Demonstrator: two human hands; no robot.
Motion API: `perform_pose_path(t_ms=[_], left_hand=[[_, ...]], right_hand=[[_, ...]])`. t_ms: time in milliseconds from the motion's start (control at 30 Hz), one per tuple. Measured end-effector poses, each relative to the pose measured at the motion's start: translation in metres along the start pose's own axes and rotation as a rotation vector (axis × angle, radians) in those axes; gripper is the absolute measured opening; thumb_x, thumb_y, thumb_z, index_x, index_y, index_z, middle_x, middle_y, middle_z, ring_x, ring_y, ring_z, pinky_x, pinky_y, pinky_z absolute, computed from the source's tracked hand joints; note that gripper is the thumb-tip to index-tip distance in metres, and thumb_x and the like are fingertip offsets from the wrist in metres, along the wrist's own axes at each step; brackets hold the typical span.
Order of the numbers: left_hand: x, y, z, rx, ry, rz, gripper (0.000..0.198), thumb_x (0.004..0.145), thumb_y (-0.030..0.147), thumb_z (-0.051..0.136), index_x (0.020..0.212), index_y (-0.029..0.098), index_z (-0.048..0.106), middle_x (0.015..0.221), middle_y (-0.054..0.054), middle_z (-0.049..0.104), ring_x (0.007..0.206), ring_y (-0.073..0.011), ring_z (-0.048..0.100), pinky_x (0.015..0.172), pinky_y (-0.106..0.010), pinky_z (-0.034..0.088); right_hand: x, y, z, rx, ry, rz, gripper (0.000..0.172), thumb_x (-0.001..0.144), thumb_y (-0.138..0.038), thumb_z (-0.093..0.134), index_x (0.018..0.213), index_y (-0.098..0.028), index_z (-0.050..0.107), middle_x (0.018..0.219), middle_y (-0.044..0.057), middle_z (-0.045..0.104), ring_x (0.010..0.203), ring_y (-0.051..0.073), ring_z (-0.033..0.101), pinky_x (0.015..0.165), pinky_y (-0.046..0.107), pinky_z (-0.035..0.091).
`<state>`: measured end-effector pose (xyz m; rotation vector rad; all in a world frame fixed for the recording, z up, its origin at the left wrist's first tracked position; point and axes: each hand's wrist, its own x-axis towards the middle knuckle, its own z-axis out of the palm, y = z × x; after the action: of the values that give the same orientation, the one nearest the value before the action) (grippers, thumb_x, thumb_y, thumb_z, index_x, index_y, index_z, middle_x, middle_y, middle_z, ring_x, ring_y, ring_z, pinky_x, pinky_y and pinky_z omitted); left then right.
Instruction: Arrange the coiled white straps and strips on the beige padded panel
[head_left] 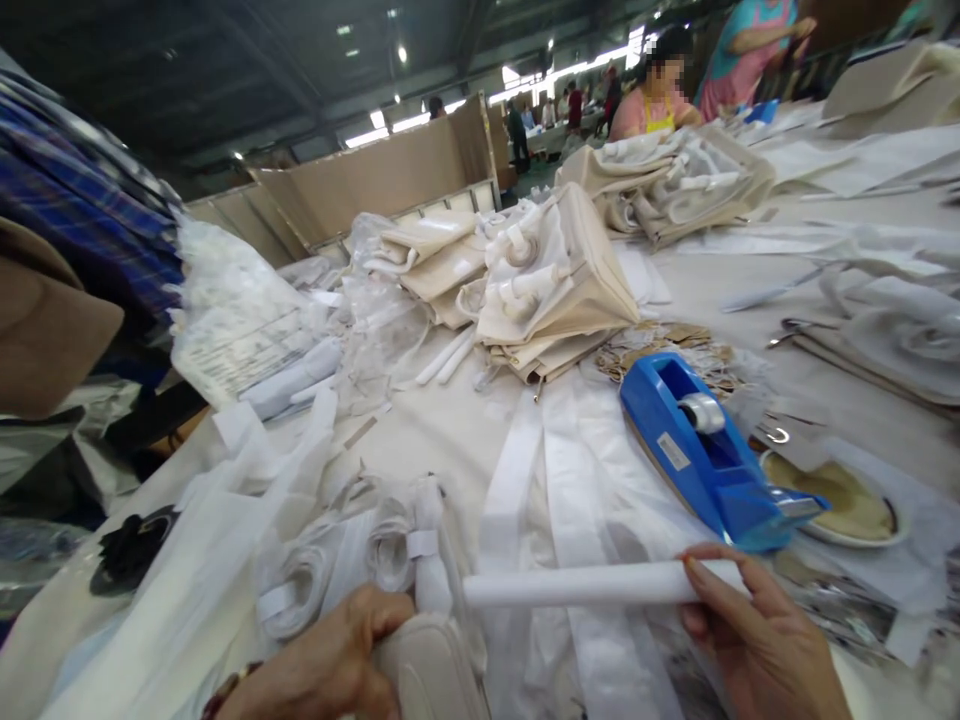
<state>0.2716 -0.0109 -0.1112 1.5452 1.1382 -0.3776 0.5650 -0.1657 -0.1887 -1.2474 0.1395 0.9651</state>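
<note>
My right hand (757, 620) pinches one end of a white foam tube (577, 586), which points left across the table. Fingers of my left hand (337, 650) are closed on the edge of a beige bag (435, 675) at the bottom of the view; its lower part is cut off by the frame. Just beyond the bag lie coiled straps (296, 590) wrapped in white material. Strips of white sheet (510, 480) run under the tube. A blue tape dispenser (682, 450) stands beyond my right hand, with a roll of tape in it.
Stacked beige bags (555, 290) stand mid-table, with more bags (667, 190) behind. A shallow dish (832, 500) sits right of the dispenser, near metal hooks (776, 435). A crumpled plastic sack (232, 310) is at left. Two people (656, 110) are across the table.
</note>
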Motion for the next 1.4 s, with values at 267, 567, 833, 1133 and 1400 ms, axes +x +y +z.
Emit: perform_pose_path(t_ms=[267, 567, 833, 1133, 1400], left_hand=[[-0.001, 0.003, -0.004, 0.066, -0.036, 0.047, 0.025, 0.06, 0.033, 0.064, 0.079, 0.018, 0.069, 0.078, 0.004, 0.061, 0.075, -0.0176, 0.054, 0.066, -0.025, 0.044], [-0.007, 0.004, -0.005, 0.084, 0.006, 0.107, 0.018, 0.062, 0.027, 0.061, 0.077, 0.022, 0.07, 0.086, 0.004, 0.063, 0.084, -0.0191, 0.055, 0.078, -0.028, 0.045], [-0.004, 0.01, -0.003, -0.028, 0.002, 0.276, 0.019, 0.061, 0.025, 0.072, 0.079, 0.019, 0.071, 0.084, 0.005, 0.062, 0.084, -0.017, 0.056, 0.074, -0.023, 0.045], [0.008, 0.008, 0.007, 0.309, 0.13, 0.338, 0.028, 0.052, 0.023, 0.085, 0.064, 0.014, 0.062, 0.075, 0.004, 0.057, 0.065, -0.0114, 0.051, 0.054, -0.021, 0.036], [-0.052, -0.077, 0.004, 0.311, 0.976, 0.494, 0.035, 0.085, 0.025, 0.053, 0.118, 0.015, 0.056, 0.122, -0.012, 0.059, 0.119, -0.0265, 0.049, 0.104, -0.048, 0.033]], right_hand=[[0.001, -0.001, 0.005, -0.111, 0.001, 0.075, 0.053, 0.041, -0.046, 0.087, 0.079, -0.02, 0.061, 0.059, -0.003, 0.055, 0.045, 0.008, 0.045, 0.038, 0.017, 0.038], [0.006, -0.014, 0.023, -0.168, 0.019, 0.076, 0.054, 0.038, -0.047, 0.088, 0.076, -0.02, 0.06, 0.053, -0.004, 0.053, 0.042, 0.009, 0.046, 0.036, 0.019, 0.038], [0.007, -0.011, 0.036, -0.238, -0.062, 0.078, 0.053, 0.039, -0.05, 0.086, 0.073, -0.019, 0.06, 0.045, -0.004, 0.051, 0.041, 0.01, 0.045, 0.036, 0.018, 0.036], [-0.02, 0.058, 0.075, -0.623, -0.531, 0.186, 0.052, 0.059, -0.067, 0.07, 0.075, -0.019, 0.055, 0.044, -0.001, 0.057, 0.039, 0.012, 0.05, 0.041, 0.02, 0.036], [-0.021, 0.057, 0.098, -0.956, -0.693, -0.041, 0.048, 0.074, -0.066, 0.055, 0.086, -0.019, 0.06, 0.048, -0.005, 0.05, 0.046, 0.013, 0.045, 0.048, 0.023, 0.036]])
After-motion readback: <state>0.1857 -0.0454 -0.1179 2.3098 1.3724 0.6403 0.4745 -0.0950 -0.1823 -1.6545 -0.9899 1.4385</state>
